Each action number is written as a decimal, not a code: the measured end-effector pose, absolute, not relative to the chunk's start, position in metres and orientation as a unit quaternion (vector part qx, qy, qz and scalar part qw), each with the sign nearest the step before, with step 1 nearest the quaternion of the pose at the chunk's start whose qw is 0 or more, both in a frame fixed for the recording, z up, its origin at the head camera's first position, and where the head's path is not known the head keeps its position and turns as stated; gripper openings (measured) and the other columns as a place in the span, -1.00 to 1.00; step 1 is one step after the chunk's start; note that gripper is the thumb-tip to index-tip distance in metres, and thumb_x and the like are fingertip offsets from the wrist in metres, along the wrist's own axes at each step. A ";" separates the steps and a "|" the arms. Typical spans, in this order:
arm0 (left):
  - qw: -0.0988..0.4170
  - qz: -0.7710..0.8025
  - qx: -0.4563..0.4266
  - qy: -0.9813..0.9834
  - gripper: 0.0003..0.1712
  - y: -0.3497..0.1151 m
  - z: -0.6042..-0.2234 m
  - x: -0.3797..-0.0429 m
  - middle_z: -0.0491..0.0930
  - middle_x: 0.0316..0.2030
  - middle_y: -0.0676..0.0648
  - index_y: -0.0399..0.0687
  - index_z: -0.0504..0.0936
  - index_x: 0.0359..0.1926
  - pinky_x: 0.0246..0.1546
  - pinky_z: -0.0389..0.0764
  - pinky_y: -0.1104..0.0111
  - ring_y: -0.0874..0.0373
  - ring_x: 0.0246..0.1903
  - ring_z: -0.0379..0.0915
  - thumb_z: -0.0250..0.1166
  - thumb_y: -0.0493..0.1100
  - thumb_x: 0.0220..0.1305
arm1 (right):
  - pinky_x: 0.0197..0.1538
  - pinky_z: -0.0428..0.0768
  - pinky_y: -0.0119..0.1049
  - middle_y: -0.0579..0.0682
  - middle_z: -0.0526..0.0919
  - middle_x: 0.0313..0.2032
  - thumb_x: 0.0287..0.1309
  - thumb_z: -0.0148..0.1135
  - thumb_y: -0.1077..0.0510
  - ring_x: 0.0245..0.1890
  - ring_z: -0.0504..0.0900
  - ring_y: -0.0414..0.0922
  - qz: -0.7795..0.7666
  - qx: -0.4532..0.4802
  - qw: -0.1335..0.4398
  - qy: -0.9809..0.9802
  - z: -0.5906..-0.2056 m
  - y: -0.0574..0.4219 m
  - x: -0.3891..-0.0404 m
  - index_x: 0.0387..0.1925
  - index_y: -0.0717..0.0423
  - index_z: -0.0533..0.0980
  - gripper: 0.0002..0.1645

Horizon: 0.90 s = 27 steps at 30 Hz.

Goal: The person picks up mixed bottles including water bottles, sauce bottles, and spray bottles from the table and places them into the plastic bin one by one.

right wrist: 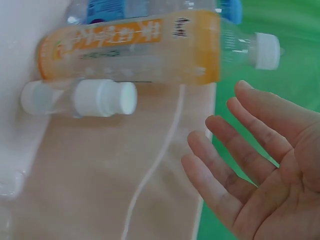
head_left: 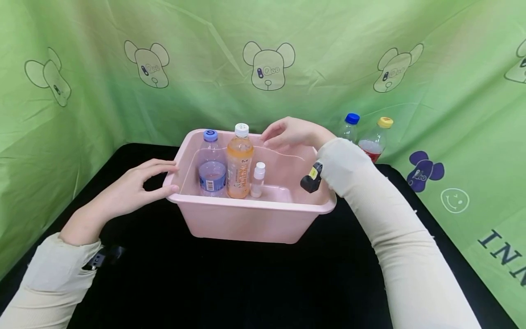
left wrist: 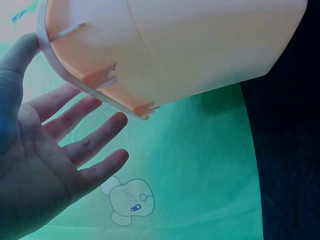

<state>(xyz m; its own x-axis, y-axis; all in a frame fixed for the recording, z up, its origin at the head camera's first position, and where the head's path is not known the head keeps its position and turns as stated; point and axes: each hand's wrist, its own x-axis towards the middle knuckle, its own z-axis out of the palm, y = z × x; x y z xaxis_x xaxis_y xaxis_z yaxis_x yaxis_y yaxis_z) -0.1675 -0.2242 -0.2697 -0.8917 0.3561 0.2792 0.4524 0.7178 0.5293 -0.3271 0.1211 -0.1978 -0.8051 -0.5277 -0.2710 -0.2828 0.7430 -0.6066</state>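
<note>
A pink plastic tub [head_left: 246, 219] stands on the black table. My left hand [head_left: 127, 189] is at its left end, with thumb and index fingertips on the rim and the other fingers spread loosely, as the left wrist view shows. My right hand [head_left: 293, 132] hovers over the tub's far rim, fingers apart and holding nothing. Inside the tub, a clear bottle with a blue cap [head_left: 211, 171] stands at the left. Beside it are an orange drink bottle with a white cap [head_left: 239, 167] and a small clear bottle with a white top [head_left: 258, 180].
Behind my right forearm stand a blue-capped clear bottle [head_left: 350, 129] and a yellow-capped bottle with a red label [head_left: 375, 139]. A green cloth with printed bear heads [head_left: 269, 68] hangs around the black table [head_left: 246, 283].
</note>
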 end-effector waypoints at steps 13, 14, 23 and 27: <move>0.082 -0.304 -0.220 -0.923 -0.45 -0.224 -0.270 -0.168 0.43 0.15 -0.13 -0.08 0.47 0.17 0.16 0.30 -0.04 -0.08 0.23 0.27 0.26 0.03 0.20 | 0.19 0.49 -0.15 0.08 0.46 0.18 0.24 0.14 0.07 0.16 0.48 0.01 -0.343 -0.173 0.216 0.897 -0.172 0.146 -0.321 0.18 0.12 0.37 -0.50; 0.083 -0.304 -0.220 -0.923 -0.45 -0.225 -0.270 -0.168 0.43 0.15 -0.13 -0.08 0.47 0.17 0.16 0.30 -0.04 -0.08 0.23 0.27 0.26 0.02 0.20 | 0.19 0.49 -0.15 0.07 0.46 0.17 0.24 0.14 0.07 0.14 0.49 -0.01 -0.346 -0.171 0.215 0.897 -0.171 0.148 -0.320 0.18 0.12 0.37 -0.50; 0.078 -0.304 -0.218 -0.924 -0.45 -0.225 -0.270 -0.168 0.42 0.16 -0.12 -0.05 0.47 0.18 0.16 0.30 -0.05 -0.08 0.23 0.26 0.25 0.04 0.21 | 0.22 0.45 -0.13 0.02 0.49 0.11 0.22 0.15 -0.02 0.06 0.53 -0.10 -0.361 -0.158 0.196 0.898 -0.166 0.166 -0.312 0.20 0.11 0.36 -0.45; 0.078 -0.303 -0.218 -0.924 -0.45 -0.225 -0.270 -0.168 0.42 0.16 -0.12 -0.05 0.47 0.19 0.15 0.30 -0.04 -0.08 0.23 0.26 0.25 0.04 0.21 | 0.23 0.45 -0.15 -0.01 0.47 0.15 0.19 0.18 -0.08 0.04 0.54 -0.15 -0.377 -0.146 0.184 0.896 -0.165 0.175 -0.307 0.17 0.06 0.39 -0.43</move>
